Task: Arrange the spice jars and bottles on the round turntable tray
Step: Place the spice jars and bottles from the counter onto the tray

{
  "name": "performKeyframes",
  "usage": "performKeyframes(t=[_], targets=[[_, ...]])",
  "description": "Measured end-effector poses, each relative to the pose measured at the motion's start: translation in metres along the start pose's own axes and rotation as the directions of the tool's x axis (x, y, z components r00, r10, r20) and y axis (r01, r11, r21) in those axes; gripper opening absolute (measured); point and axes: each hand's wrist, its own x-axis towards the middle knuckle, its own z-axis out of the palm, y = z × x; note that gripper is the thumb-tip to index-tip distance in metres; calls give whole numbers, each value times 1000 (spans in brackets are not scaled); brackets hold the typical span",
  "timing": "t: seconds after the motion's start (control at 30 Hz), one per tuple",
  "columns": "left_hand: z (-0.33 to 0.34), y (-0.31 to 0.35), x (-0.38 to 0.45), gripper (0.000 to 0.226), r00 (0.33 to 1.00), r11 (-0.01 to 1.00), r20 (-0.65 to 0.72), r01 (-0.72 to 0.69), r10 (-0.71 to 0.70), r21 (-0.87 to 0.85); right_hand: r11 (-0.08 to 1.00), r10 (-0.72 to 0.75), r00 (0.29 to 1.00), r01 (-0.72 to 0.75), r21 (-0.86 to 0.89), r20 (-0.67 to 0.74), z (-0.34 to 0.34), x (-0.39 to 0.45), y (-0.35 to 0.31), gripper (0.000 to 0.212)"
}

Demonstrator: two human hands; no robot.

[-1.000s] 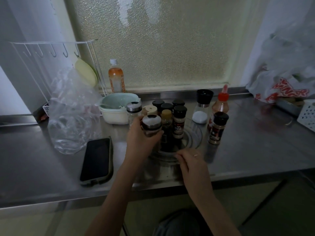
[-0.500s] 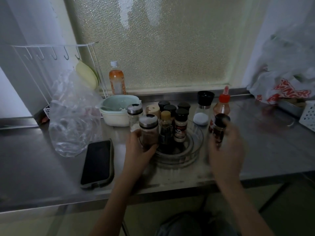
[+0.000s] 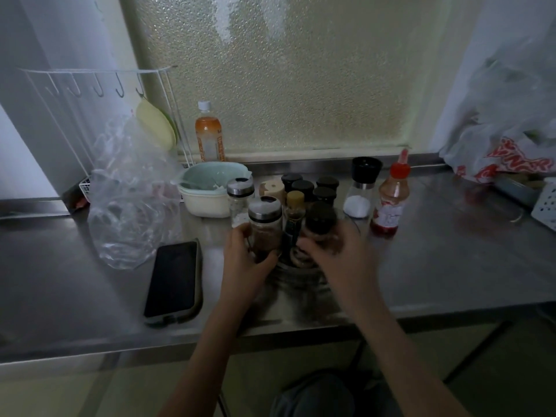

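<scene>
The round clear turntable tray [image 3: 296, 270] sits mid-counter, crowded with several small black-capped spice jars [image 3: 302, 188] and a yellow-capped bottle [image 3: 294, 212]. My left hand [image 3: 245, 260] grips a glass jar with a steel lid [image 3: 265, 227] holding brown spice, at the tray's left edge. My right hand [image 3: 337, 251], blurred, holds a black-capped spice jar [image 3: 320, 224] over the tray's right front. A second steel-lidded jar [image 3: 240, 203] stands just behind the left one. Off the tray to the right stand a salt grinder [image 3: 359, 191] and a red-capped sauce bottle [image 3: 391, 200].
A phone [image 3: 173, 281] lies left of my hands. A clear plastic bag [image 3: 129, 200], a pale bowl [image 3: 207, 188], an orange drink bottle [image 3: 209, 136] and a wire rack [image 3: 90, 94] stand at the back left. Plastic bags [image 3: 505, 139] and a white basket [image 3: 546, 203] fill the right.
My right hand picked up the black-capped jar from the counter at the right and carried it left over the tray. My left hand stays on the steel-lidded jar.
</scene>
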Motion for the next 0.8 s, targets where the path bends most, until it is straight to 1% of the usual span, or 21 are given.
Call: performKeyframes(t=[0.1, 0.2, 0.3, 0.33, 0.37, 0.4, 0.43, 0.47, 0.5, 0.53, 0.57, 0.6, 0.63, 0.67, 0.73, 0.8], targets=[[-1, 2, -2, 55, 1000, 1000, -16, -8, 8, -8, 998, -13, 999, 15, -56, 43, 22, 0, 0, 32], [-1, 1, -1, 55, 1000, 1000, -19, -14, 14, -18, 994, -52, 995, 60, -93, 81, 26, 2, 1, 32], [-1, 4, -2, 52, 1000, 999, -11, -14, 14, -52, 998, -64, 986, 63, 10, 156, 8, 6, 3, 48], [-3, 5, -3, 51, 1000, 995, -15, -15, 14, -95, 997, -69, 987, 65, 35, 142, -5, 10, 6, 54], [-7, 7, -3, 48, 1000, 987, -31, -11, 7, -159, 997, -61, 994, 58, 43, 86, -21, 17, 11, 57], [-13, 11, -1, 45, 997, 973, -74, -6, -11, -232, 998, -41, 999, 41, 42, -20, -39, 27, 19, 58], [-18, 13, 4, 42, 988, 953, -147, -7, -39, -304, 1000, 1, 987, 4, 29, -160, -57, 40, 30, 57], [-23, 15, 12, 40, 970, 937, -233, -17, -69, -348, 998, 60, 956, -59, 12, -287, -74, 56, 43, 60], [-26, 17, 22, 40, 948, 937, -306, -24, -90, -349, 990, 130, 923, -144, -11, -363, -88, 73, 57, 69], [-28, 18, 35, 41, 931, 948, -349, -15, -103, -318, 971, 205, 906, -235, -39, -369, -98, 90, 70, 78], [-27, 19, 46, 42, 926, 960, -359, 11, -115, -279, 950, 273, 906, -307, -56, -323, -101, 105, 83, 85], [-25, 19, 57, 43, 930, 969, -344, 48, -132, -241, 936, 324, 911, -348, -51, -256, -101, 118, 96, 86], [-21, 17, 67, 45, 936, 975, -316, 89, -152, -204, 933, 347, 917, -358, -25, -197, -97, 127, 107, 81], [-17, 14, 75, 46, 943, 978, -286, 123, -168, -169, 937, 343, 923, -349, -3, -172, -91, 133, 116, 73], [-11, 5, 86, 48, 954, 982, -239, 159, -179, -100, 950, 305, 930, -313, -6, -206, -81, 137, 127, 61], [-8, -3, 92, 50, 961, 985, -214, 172, -174, -30, 965, 249, 934, -261, -12, -257, -78, 133, 126, 55]])
